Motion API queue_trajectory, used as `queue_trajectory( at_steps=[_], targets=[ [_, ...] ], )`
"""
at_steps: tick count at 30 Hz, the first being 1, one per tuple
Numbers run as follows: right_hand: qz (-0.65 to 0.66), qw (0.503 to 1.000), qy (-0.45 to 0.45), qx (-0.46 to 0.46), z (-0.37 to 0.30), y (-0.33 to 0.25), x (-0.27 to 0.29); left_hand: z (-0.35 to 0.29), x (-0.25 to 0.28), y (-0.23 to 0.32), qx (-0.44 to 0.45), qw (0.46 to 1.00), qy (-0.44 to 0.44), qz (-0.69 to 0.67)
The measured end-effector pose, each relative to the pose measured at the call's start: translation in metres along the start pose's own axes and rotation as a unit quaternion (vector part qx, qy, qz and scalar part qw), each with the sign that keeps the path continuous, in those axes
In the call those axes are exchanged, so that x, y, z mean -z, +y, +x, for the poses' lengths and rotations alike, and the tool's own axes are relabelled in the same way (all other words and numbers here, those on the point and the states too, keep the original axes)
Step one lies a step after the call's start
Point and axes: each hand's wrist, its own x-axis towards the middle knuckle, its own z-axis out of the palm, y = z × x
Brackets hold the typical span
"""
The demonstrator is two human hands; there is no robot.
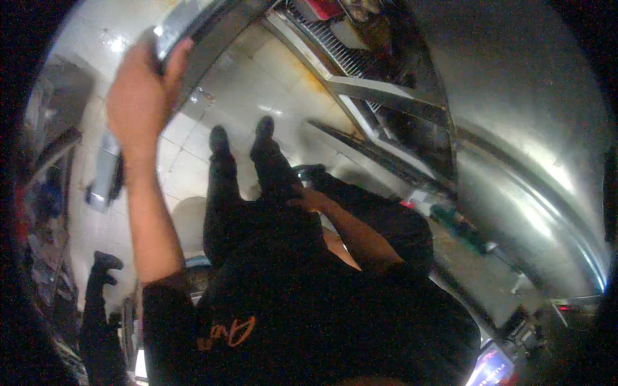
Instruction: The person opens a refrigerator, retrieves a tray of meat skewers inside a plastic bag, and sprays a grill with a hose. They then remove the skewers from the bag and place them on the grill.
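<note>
My left hand (136, 93) is raised at the upper left, fingers closed round a long metal-edged bar (183, 29) with a dark strip along it. The thumb lies along the bar, which runs on below the wrist. My right hand (313, 199) is low in front of my right thigh, fingers curled in the shadow. Just beyond it is a small dark object with a pale band (310, 172); whether the hand touches it cannot be made out. A black cloth-like shape (380, 206) lies behind the right forearm.
Pale floor tiles (183, 151) surround my dark shoes (219, 137). A metal frame with a wire rack (328, 42) stands ahead right, beside a large curved steel surface (515, 96). Another person's shoe (107, 260) is at lower left. A lit screen (492, 370) shows at lower right.
</note>
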Motion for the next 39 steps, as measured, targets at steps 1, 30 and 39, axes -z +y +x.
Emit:
queue_trajectory(
  at_steps=[1, 30, 39],
  targets=[
    [-0.029, 0.999, -0.014, 0.036, 0.008, 0.023, -0.002, 0.011, -0.001, -0.010, 0.011, 1.000, -0.006, 0.010],
    [0.024, 0.882, 0.471, -0.017, 0.135, 0.149, 0.515, 0.051, 0.062, 0.055, 0.058, 0.994, 0.057, 0.068],
    [0.094, 0.844, 0.511, 0.132, 0.064, 0.144, 0.404, 0.045, 0.067, 0.047, 0.017, 0.997, 0.057, 0.050]
  ],
)
